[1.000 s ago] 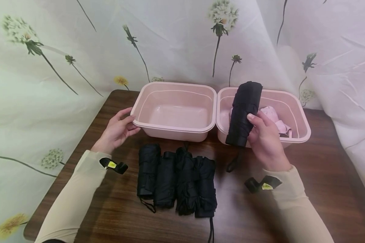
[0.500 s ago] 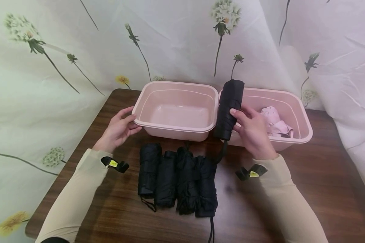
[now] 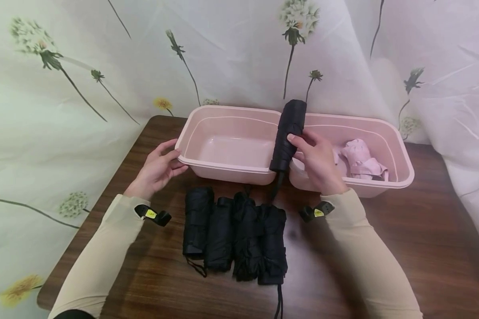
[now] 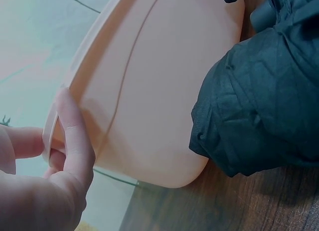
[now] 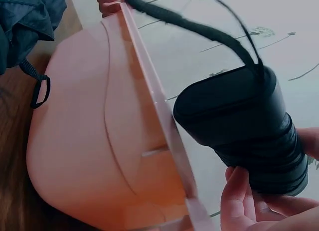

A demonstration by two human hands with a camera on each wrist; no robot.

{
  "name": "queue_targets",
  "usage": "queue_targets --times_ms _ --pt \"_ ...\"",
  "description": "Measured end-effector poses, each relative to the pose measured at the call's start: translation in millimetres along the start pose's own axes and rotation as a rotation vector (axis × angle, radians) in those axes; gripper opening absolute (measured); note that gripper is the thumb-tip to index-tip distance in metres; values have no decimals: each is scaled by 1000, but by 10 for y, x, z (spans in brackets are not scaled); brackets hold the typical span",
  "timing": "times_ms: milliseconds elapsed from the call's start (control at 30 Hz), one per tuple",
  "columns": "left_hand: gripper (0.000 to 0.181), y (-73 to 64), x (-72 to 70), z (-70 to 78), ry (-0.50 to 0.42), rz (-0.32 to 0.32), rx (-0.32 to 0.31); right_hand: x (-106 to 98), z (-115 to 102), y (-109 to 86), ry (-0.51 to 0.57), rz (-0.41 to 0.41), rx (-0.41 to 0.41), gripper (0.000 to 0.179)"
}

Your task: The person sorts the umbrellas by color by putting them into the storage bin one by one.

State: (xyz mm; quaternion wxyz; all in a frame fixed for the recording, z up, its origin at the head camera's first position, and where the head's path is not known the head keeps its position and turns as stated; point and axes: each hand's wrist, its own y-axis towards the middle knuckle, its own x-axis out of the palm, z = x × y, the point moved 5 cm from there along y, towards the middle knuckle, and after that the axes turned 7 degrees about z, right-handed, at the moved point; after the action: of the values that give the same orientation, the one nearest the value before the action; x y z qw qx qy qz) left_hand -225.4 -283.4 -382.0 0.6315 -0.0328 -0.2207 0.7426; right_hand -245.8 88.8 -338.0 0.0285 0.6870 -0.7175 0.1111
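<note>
My right hand [image 3: 317, 159] grips a folded black umbrella [image 3: 289, 133] around its middle, above where the two pink basins meet. In the right wrist view the umbrella's flat handle end [image 5: 229, 101] with its wrist strap faces the camera. My left hand [image 3: 155, 170] pinches the left rim of the left basin [image 3: 231, 173], thumb and fingers on either side of the edge, as the left wrist view also shows. Inside the right basin [image 3: 399, 177] lies a pink folded umbrella-like bundle [image 3: 359, 155], partly hidden behind my right hand.
Several folded black umbrellas [image 3: 219, 235] lie side by side on the brown wooden table [image 3: 363, 266], in front of the left basin. Behind the table hangs a pale curtain [image 3: 231, 53] printed with dandelions.
My right hand has carried the black umbrella leftward, from over the right basin to the left basin's right rim. My left hand has stayed on the left basin's rim.
</note>
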Motion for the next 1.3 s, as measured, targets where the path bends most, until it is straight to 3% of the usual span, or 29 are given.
queue_targets --times_ms 333,633,833,1100,1300 --pt "55 -1 -2 2 14 14 4 78 2 98 -35 10 -31 55" --pt "54 -15 3 12 -2 1 12 119 -41 157 -253 58 -102 57" --pt "54 -2 0 5 -4 1 12 101 -41 175 -325 73 -120 55" --pt "47 39 -5 -6 -2 1 31 45 -150 89 -339 126 -292 36" --pt "45 50 4 -7 0 0 40 -74 -190 -88 -408 103 -296 34"
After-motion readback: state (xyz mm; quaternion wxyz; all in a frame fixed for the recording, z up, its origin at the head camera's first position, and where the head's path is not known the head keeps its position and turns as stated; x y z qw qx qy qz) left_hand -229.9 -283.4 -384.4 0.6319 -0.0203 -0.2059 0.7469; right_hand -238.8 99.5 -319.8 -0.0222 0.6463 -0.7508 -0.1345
